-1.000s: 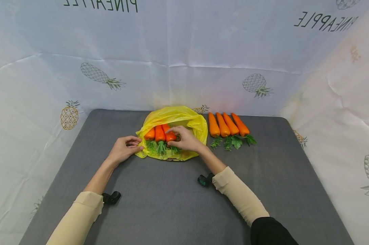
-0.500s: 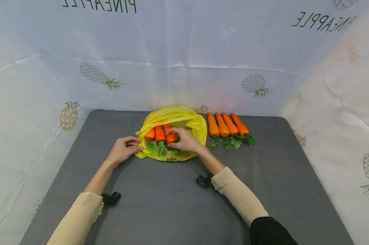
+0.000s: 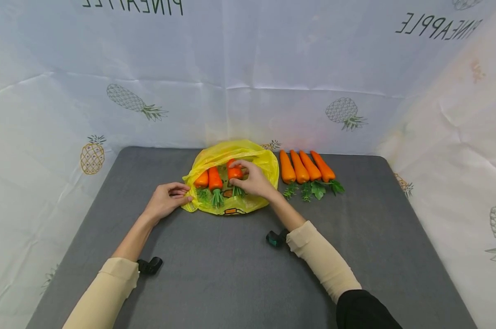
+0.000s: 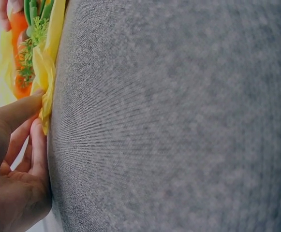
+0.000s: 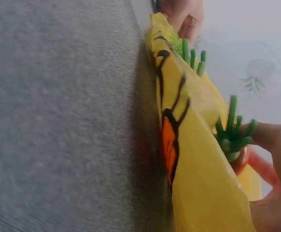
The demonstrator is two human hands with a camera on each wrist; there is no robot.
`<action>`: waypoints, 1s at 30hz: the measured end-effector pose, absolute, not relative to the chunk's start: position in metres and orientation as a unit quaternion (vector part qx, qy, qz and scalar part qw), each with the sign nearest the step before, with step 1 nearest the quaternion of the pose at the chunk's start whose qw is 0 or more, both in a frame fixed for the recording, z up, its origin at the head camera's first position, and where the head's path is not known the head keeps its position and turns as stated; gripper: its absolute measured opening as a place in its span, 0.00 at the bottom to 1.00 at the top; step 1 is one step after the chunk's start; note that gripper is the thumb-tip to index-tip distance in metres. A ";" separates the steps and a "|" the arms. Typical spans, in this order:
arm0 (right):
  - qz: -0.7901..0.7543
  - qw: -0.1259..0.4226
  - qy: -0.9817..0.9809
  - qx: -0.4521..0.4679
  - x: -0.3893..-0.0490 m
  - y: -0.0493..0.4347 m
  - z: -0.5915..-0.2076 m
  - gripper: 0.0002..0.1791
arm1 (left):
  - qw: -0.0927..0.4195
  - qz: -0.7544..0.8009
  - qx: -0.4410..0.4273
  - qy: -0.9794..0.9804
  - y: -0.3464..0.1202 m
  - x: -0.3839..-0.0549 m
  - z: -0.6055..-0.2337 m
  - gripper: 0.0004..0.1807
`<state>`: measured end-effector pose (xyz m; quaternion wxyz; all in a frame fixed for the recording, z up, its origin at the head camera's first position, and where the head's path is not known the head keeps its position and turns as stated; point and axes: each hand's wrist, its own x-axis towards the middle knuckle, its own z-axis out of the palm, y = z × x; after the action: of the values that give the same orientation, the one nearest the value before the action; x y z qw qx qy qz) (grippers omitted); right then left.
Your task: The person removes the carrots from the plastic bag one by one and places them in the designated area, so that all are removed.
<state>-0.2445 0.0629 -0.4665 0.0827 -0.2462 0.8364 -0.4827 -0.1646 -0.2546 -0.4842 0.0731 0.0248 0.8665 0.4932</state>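
Observation:
A yellow plastic bag (image 3: 248, 208) lies on the grey table with its mouth toward me. Inside it at the left are two carrots; the middle carrot (image 3: 215, 178) has green stalks pointing toward me, and the leftmost carrot (image 3: 201, 180) lies partly under the bag's edge. My right hand (image 3: 253, 179) reaches into the mouth and grips a third carrot (image 3: 234, 172) near its thick end; its green stalks (image 5: 234, 133) show in the right wrist view. My left hand (image 3: 167, 200) pinches the bag's left edge between thumb and fingers, as the left wrist view shows.
To the right of the bag, several carrots (image 3: 301, 168) lie side by side with leafy tops toward me. A white cloth with pineapple prints (image 3: 248, 114) hangs behind the grey table (image 3: 215, 274). Black camera mounts (image 3: 150, 265) stick out from both wrists.
The right hand has moved slightly up and to the right with its carrot, opening a gap from the middle carrot. More of the bag's printed front edge shows. The left hand stays in place.

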 end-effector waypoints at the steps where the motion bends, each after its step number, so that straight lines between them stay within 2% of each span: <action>1: -0.488 0.079 0.835 -0.241 -0.245 0.064 -0.465 0.20 | 0.073 0.494 0.025 0.866 -0.254 -0.165 -0.484 0.23; 7: -0.508 0.079 0.824 -0.237 -0.248 0.067 -0.461 0.16 | 0.075 0.490 0.020 0.868 -0.255 -0.165 -0.484 0.23; 24: -0.508 0.152 0.813 -0.240 -0.237 0.102 -0.447 0.19 | 0.072 0.483 0.019 0.872 -0.255 -0.166 -0.486 0.23; 30: -0.495 0.148 0.822 -0.242 -0.232 0.121 -0.437 0.18 | 0.074 0.483 0.017 0.872 -0.253 -0.166 -0.485 0.23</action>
<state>-0.2318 0.1211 -0.4370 0.1479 -0.2422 0.8215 -0.4945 -0.1660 -0.2530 -0.4850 0.0741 0.0166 0.8724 0.4829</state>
